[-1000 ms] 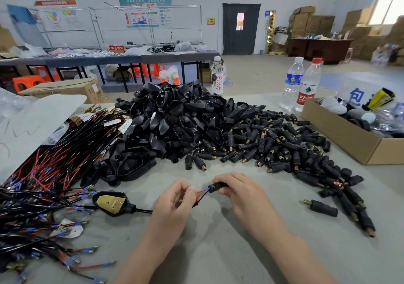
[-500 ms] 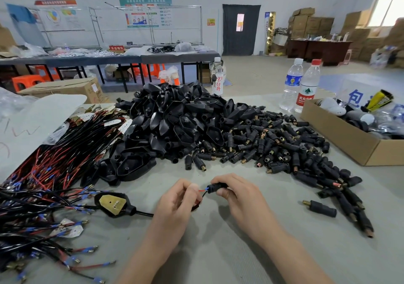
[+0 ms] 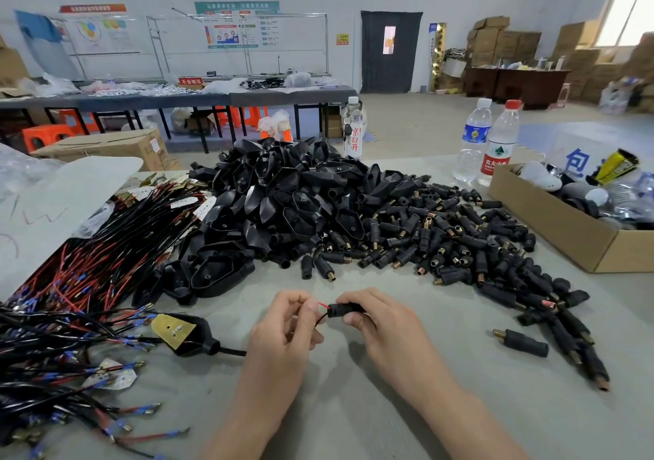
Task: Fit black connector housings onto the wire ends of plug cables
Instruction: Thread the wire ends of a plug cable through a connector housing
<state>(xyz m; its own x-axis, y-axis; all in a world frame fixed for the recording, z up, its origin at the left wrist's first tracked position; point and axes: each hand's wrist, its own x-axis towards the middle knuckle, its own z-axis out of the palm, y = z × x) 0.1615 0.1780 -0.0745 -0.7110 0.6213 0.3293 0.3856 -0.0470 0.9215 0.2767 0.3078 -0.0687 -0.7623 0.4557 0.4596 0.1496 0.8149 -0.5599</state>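
My right hand (image 3: pixel 380 321) grips a small black connector housing (image 3: pixel 341 310) between thumb and fingers. My left hand (image 3: pixel 288 321) pinches the red wire (image 3: pixel 322 306) that runs into the housing's left end. The wire belongs to a black cable whose plug (image 3: pixel 184 334), with a brass plate on top, lies on the table to the left. A large heap of black plug shells (image 3: pixel 283 204) and a spread of black connector housings (image 3: pixel 470 243) fill the table behind my hands.
A bundle of black and red plug cables (image 3: pixel 70 300) covers the left side. An open cardboard box (image 3: pixel 566 226) stands at the right, two water bottles (image 3: pixel 488 141) behind it. One loose housing (image 3: pixel 522 342) lies right of my hands.
The housing has slid further onto the wire: the blue terminal seen earlier is now hidden inside it. Both hands have stayed close together in the same spot.
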